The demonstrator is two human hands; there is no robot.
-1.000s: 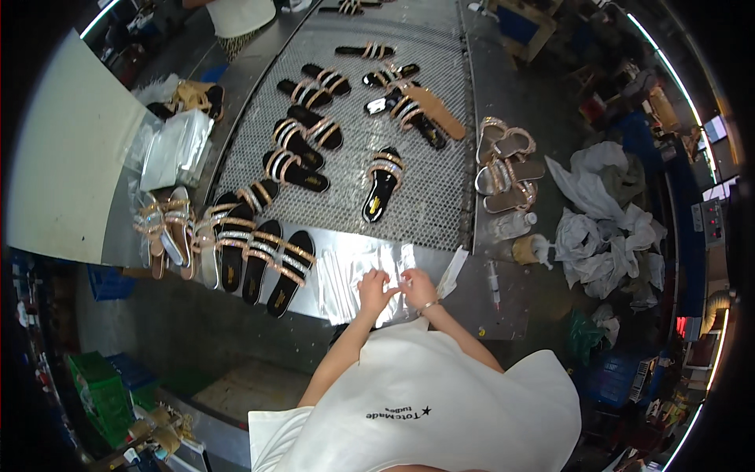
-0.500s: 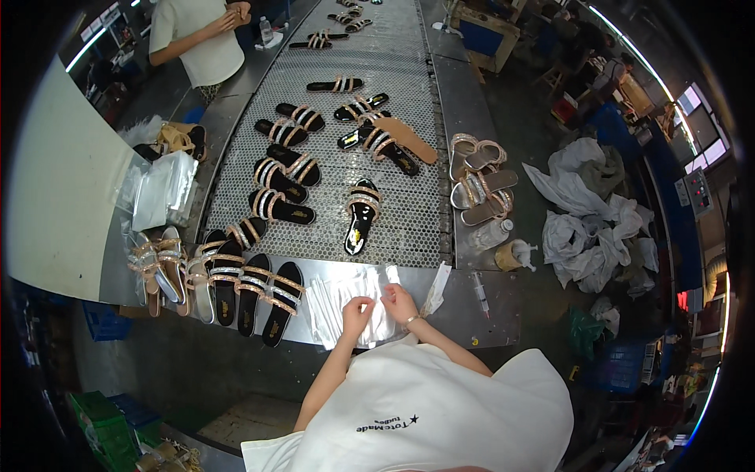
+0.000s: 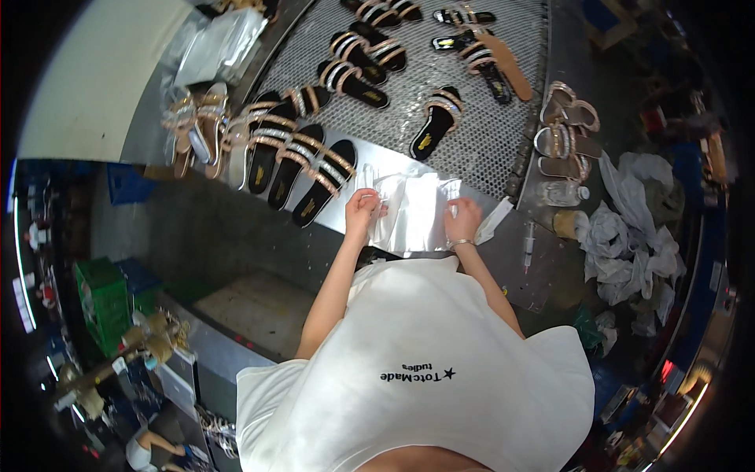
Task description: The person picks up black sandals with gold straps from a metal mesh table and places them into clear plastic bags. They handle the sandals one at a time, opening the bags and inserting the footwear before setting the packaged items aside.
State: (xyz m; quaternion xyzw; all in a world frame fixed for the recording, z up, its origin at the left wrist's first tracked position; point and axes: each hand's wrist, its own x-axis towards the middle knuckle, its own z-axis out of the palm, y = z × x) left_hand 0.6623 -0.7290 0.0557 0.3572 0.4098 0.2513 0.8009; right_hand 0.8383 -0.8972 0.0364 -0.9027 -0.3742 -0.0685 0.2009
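A clear, shiny plastic sheet or bag (image 3: pixel 412 211) lies spread over the metal table edge in front of me. My left hand (image 3: pixel 363 213) pinches its left side with curled fingers. At the right side my right hand (image 3: pixel 463 219), with a bracelet at the wrist, is closed on its edge. Whether one layer or several lie there I cannot tell. Just left of my left hand lies a row of black slide sandals (image 3: pixel 320 187) with glittery straps. A single black slide (image 3: pixel 437 123) rests on the mesh surface beyond the plastic.
More slides (image 3: pixel 354 82) lie on the mesh conveyor (image 3: pixel 491 149). Silver-soled sandals (image 3: pixel 568 141), a clear bottle (image 3: pixel 563 193) and a syringe (image 3: pixel 529 245) are at the right. A stack of plastic bags (image 3: pixel 224 49) sits far left; crumpled white bags (image 3: pixel 621 236) are beyond the right edge.
My hands have moved apart, and the plastic between them now lies wider and flatter. The view has tilted down and turned, so the table appears slanted.
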